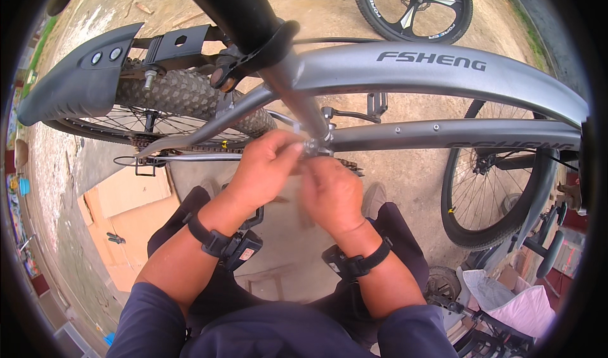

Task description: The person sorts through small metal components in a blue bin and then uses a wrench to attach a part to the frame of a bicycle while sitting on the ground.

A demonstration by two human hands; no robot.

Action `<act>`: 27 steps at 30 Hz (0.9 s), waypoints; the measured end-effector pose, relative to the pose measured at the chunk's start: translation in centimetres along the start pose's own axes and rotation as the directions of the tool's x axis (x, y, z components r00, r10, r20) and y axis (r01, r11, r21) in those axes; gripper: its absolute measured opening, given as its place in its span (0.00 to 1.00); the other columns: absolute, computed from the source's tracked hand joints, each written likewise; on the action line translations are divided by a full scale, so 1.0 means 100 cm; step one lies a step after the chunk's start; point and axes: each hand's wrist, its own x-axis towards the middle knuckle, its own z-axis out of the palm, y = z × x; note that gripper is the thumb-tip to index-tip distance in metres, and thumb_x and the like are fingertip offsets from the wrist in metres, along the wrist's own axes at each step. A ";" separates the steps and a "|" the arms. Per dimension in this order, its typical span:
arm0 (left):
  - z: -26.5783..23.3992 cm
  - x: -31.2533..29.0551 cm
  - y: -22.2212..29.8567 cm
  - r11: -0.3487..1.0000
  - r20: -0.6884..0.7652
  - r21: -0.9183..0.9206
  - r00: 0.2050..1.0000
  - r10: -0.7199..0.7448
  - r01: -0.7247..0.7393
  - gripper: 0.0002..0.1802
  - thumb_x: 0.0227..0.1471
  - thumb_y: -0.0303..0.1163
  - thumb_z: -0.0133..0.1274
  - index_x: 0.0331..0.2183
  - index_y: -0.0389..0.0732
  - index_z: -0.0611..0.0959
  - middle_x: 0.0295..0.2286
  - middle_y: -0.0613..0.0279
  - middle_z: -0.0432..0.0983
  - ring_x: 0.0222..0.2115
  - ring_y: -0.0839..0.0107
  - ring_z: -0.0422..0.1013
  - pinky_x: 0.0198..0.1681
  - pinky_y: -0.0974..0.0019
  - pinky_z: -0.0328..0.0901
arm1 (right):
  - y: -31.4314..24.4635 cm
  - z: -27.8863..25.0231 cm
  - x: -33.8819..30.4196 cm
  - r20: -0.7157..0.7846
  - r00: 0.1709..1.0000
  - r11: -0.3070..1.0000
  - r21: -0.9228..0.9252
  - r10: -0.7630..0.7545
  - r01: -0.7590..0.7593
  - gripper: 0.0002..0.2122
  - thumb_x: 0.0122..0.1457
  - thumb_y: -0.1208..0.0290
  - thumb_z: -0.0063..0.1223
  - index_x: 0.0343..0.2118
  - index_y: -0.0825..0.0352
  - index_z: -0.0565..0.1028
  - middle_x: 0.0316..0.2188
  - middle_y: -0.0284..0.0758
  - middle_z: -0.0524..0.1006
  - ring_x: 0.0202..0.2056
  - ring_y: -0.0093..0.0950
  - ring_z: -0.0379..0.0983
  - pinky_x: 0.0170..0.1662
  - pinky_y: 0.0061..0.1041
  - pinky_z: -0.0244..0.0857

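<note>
A grey bicycle frame [392, 73] stretches across in front of me. Low on its seat tube [304, 108] sits a small silver metal part [311, 147], like a front derailleur clamp. My left hand [269, 168] is closed with thumb and fingertips pinching at this part. Right beside it, my right hand [334, 193] is closed, fingers curled in under the same part and slightly blurred; what they hold is hidden. Behind the left hand are the knobbly rear tyre [183, 92], the chain and the chainstay. A crank with a black pedal [377, 106] shows beyond the frame.
A black saddle post [231, 10] rises close above the hands. The rear mudguard [82, 76] juts out left, the front wheel [446, 200] stands right. Flat cardboard [130, 212] lies on the ground with a small dark tool [116, 238]. Another bike wheel [411, 10] is beyond.
</note>
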 end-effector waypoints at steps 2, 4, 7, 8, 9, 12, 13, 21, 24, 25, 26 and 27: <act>0.001 -0.002 0.005 0.999 -0.005 -0.039 0.999 -0.036 0.036 0.09 0.63 0.27 0.51 0.41 0.33 0.81 0.31 0.66 0.78 0.33 0.79 0.72 0.39 0.70 0.69 | 0.000 -0.001 -0.001 0.010 1.000 1.000 0.000 0.016 -0.016 0.03 0.54 0.74 0.59 0.31 0.62 0.77 0.27 0.39 0.77 0.27 0.43 0.75 0.29 0.39 0.68; 0.001 -0.002 0.007 0.998 -0.007 -0.053 0.999 -0.042 0.041 0.08 0.63 0.27 0.51 0.41 0.33 0.81 0.31 0.66 0.78 0.32 0.79 0.71 0.39 0.71 0.69 | -0.001 -0.002 -0.001 0.016 0.999 1.000 -0.001 0.028 -0.028 0.03 0.54 0.74 0.59 0.31 0.63 0.77 0.27 0.40 0.77 0.27 0.43 0.76 0.29 0.39 0.68; 0.000 -0.001 0.005 0.999 -0.012 -0.027 0.999 -0.039 0.039 0.08 0.63 0.27 0.51 0.41 0.33 0.81 0.31 0.66 0.77 0.32 0.79 0.71 0.38 0.71 0.69 | -0.001 -0.001 -0.001 0.020 0.999 0.999 -0.002 0.040 -0.040 0.03 0.54 0.73 0.58 0.31 0.62 0.77 0.27 0.40 0.77 0.27 0.43 0.76 0.29 0.40 0.69; 0.000 -0.001 0.004 0.999 -0.015 -0.010 0.999 -0.036 0.036 0.08 0.63 0.27 0.52 0.41 0.33 0.81 0.31 0.66 0.77 0.32 0.79 0.71 0.38 0.71 0.69 | -0.001 -0.002 -0.001 0.022 0.999 0.999 0.000 0.042 -0.042 0.03 0.54 0.73 0.58 0.31 0.62 0.77 0.27 0.40 0.77 0.28 0.43 0.76 0.29 0.40 0.69; 0.000 -0.002 0.005 0.998 -0.018 -0.031 0.999 -0.047 0.047 0.08 0.63 0.27 0.52 0.41 0.33 0.81 0.31 0.66 0.77 0.31 0.79 0.71 0.38 0.71 0.68 | -0.002 -0.002 0.000 0.024 0.999 0.999 0.002 0.045 -0.045 0.03 0.54 0.73 0.58 0.31 0.62 0.77 0.27 0.40 0.77 0.28 0.43 0.76 0.29 0.40 0.69; 0.001 -0.003 0.007 0.995 -0.023 -0.074 0.997 -0.069 0.067 0.08 0.63 0.28 0.52 0.40 0.33 0.81 0.31 0.67 0.77 0.31 0.79 0.70 0.37 0.71 0.68 | -0.003 -0.004 0.000 0.038 0.998 0.999 -0.007 0.051 -0.051 0.03 0.54 0.72 0.58 0.31 0.62 0.77 0.27 0.40 0.77 0.28 0.44 0.76 0.29 0.40 0.69; 0.001 -0.004 0.008 0.995 -0.023 -0.074 0.997 -0.070 0.068 0.08 0.63 0.28 0.52 0.40 0.33 0.81 0.31 0.67 0.77 0.31 0.79 0.70 0.37 0.71 0.68 | -0.003 -0.003 0.000 0.036 0.998 0.999 -0.008 0.052 -0.052 0.03 0.54 0.72 0.58 0.31 0.62 0.77 0.27 0.40 0.77 0.28 0.44 0.76 0.29 0.40 0.69; 0.002 -0.005 0.010 0.994 -0.025 -0.079 0.997 -0.077 0.075 0.09 0.63 0.29 0.52 0.40 0.33 0.81 0.30 0.67 0.77 0.30 0.79 0.70 0.36 0.72 0.68 | -0.001 -0.003 -0.001 0.028 0.998 0.998 -0.024 0.060 -0.059 0.03 0.54 0.72 0.58 0.31 0.62 0.77 0.27 0.39 0.77 0.28 0.43 0.76 0.30 0.40 0.69; 0.002 -0.005 0.011 0.994 -0.027 -0.075 0.996 -0.081 0.079 0.09 0.63 0.29 0.53 0.40 0.34 0.81 0.30 0.67 0.77 0.30 0.79 0.70 0.36 0.72 0.68 | -0.002 -0.005 -0.001 0.037 0.997 0.997 -0.023 0.074 -0.073 0.03 0.54 0.72 0.58 0.31 0.62 0.78 0.27 0.39 0.77 0.28 0.43 0.76 0.30 0.40 0.69; 0.002 -0.005 0.013 0.994 -0.029 -0.067 0.996 -0.085 0.083 0.09 0.63 0.29 0.53 0.40 0.34 0.81 0.30 0.67 0.77 0.31 0.79 0.70 0.36 0.72 0.68 | -0.003 -0.005 -0.001 0.038 0.996 0.997 -0.025 0.077 -0.076 0.03 0.54 0.72 0.58 0.31 0.62 0.78 0.27 0.39 0.78 0.28 0.43 0.76 0.30 0.40 0.69; 0.002 -0.005 0.014 0.994 -0.031 -0.059 0.996 -0.089 0.087 0.09 0.63 0.29 0.53 0.40 0.34 0.81 0.30 0.67 0.77 0.31 0.79 0.70 0.36 0.72 0.68 | -0.003 -0.006 0.000 0.039 0.996 0.997 -0.024 0.078 -0.077 0.03 0.55 0.72 0.58 0.31 0.62 0.78 0.27 0.39 0.78 0.28 0.43 0.76 0.30 0.40 0.69; 0.002 -0.005 0.013 0.995 -0.031 -0.056 0.996 -0.083 0.082 0.08 0.63 0.29 0.53 0.40 0.34 0.81 0.31 0.67 0.77 0.31 0.79 0.70 0.36 0.72 0.68 | -0.003 -0.006 0.000 0.040 0.996 0.997 -0.024 0.080 -0.079 0.03 0.55 0.72 0.58 0.31 0.62 0.78 0.27 0.39 0.78 0.28 0.43 0.76 0.30 0.40 0.69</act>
